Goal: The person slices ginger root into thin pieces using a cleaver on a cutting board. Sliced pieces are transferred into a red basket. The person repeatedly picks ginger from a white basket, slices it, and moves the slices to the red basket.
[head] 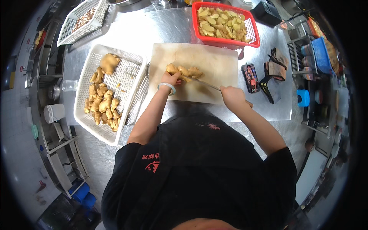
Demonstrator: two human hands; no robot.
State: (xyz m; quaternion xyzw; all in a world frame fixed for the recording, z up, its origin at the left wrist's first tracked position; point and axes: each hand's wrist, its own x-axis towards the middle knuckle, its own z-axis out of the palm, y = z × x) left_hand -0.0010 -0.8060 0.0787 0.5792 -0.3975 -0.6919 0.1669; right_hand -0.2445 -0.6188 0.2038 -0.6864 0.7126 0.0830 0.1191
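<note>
My left hand (172, 78), with a pale bangle at the wrist, grips the near left end of a ginger root (188, 71) on a white cutting board (212, 57). In my right hand (233, 97) is the handle of a knife (205, 84). Its blade runs up and left to the near side of the ginger, close to my left fingers. Whether the edge is inside the ginger cannot be made out. Left of the board, a white plastic basket (137, 56) holds several whole ginger roots (105, 101). Beyond the board, sliced ginger (220, 23) fills a red basket (198, 34).
On the steel table (169, 26), a phone (250, 78) and a dark strapped item (274, 70) lie right of the board. Another white basket (67, 36) stands at the far left, a black box (266, 13) at the far right. A clear cup (70, 85) lies beside the ginger basket.
</note>
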